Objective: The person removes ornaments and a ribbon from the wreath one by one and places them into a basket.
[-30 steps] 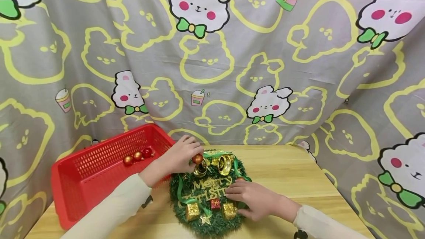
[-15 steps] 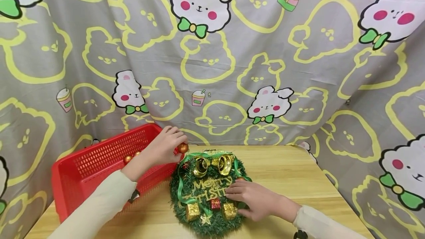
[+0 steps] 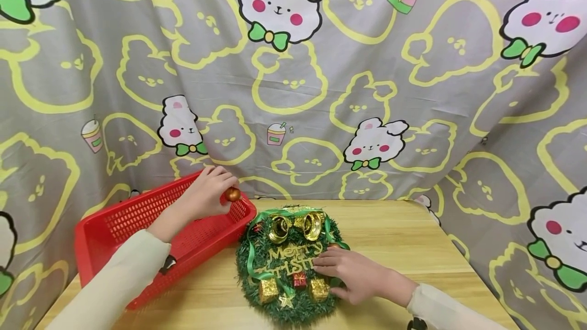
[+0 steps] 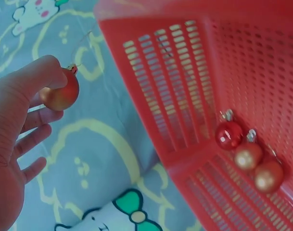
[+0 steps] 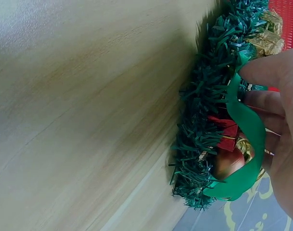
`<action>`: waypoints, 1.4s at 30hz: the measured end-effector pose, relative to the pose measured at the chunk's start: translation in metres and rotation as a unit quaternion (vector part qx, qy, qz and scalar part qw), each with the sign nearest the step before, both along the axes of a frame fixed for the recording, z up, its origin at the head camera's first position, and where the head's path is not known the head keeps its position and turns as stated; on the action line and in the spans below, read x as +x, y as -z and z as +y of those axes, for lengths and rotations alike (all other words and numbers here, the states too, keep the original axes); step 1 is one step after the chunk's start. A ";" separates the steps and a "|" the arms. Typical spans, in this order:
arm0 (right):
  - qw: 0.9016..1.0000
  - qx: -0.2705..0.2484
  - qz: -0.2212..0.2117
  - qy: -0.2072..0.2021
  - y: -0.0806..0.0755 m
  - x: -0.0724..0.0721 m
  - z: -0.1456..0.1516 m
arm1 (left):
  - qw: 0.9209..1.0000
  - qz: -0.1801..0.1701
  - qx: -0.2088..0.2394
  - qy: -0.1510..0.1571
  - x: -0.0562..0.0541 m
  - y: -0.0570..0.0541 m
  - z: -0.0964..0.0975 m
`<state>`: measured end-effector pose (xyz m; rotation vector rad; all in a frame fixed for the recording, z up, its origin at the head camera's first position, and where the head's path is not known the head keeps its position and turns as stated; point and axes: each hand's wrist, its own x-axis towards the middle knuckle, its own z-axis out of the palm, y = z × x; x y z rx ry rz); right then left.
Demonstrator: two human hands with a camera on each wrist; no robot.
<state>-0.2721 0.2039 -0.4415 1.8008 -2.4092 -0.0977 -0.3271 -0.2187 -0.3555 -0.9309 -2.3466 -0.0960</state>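
My left hand (image 3: pixel 208 192) pinches a copper-orange Christmas ball (image 3: pixel 233 194) between thumb and fingers, over the far right corner of the red plastic basket (image 3: pixel 202 258). In the left wrist view the ball (image 4: pixel 64 96) has a small cap with a thin thread. On the table lies a green tinsel Christmas wreath (image 3: pixel 300 314) with gold bells (image 3: pixel 311 225), gold lettering, small gift boxes and a star. My right hand (image 3: pixel 355 274) rests on the wreath's right side, fingers extended. Close to it in the right wrist view are a green ribbon (image 5: pixel 249 125) and another copper ball (image 5: pixel 228 163).
Inside the basket lie a shiny red ball (image 4: pixel 229 134) and two gold-orange balls (image 4: pixel 248 156). The wooden table (image 3: pixel 390 228) extends right of the wreath. Behind it hangs a grey curtain (image 3: pixel 293 167) with cartoon prints.
My left hand has carried the copper ball from above the wreath's upper left leftward to the basket's corner. The basket has shifted slightly and turned. My right hand stays on the wreath.
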 end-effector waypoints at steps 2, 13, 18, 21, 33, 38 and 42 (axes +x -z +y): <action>1.000 -0.001 0.001 -0.001 0.000 0.000 0.000 | 1.000 -0.001 0.002 -0.003 0.000 0.000 -0.005; 1.000 -0.004 0.005 -0.001 0.002 -0.001 0.001 | 0.998 -0.040 0.004 -0.038 -0.004 0.003 -0.030; 1.000 -0.007 0.007 -0.003 0.002 0.000 0.002 | 0.997 -0.056 0.002 -0.054 -0.006 0.005 -0.041; 1.000 -0.007 0.006 -0.003 0.001 0.000 0.001 | 0.995 -0.069 0.002 -0.070 -0.008 0.009 -0.048; 1.000 0.000 -0.004 0.003 0.000 0.002 0.001 | 0.991 -0.096 -0.026 -0.095 -0.016 0.030 -0.063; 1.000 -0.001 -0.003 0.004 -0.001 0.001 0.000 | 0.992 -0.080 -0.039 -0.087 -0.021 0.038 -0.065; 1.000 0.000 -0.005 0.005 0.000 0.001 0.000 | 0.991 -0.084 -0.052 -0.091 -0.022 0.043 -0.066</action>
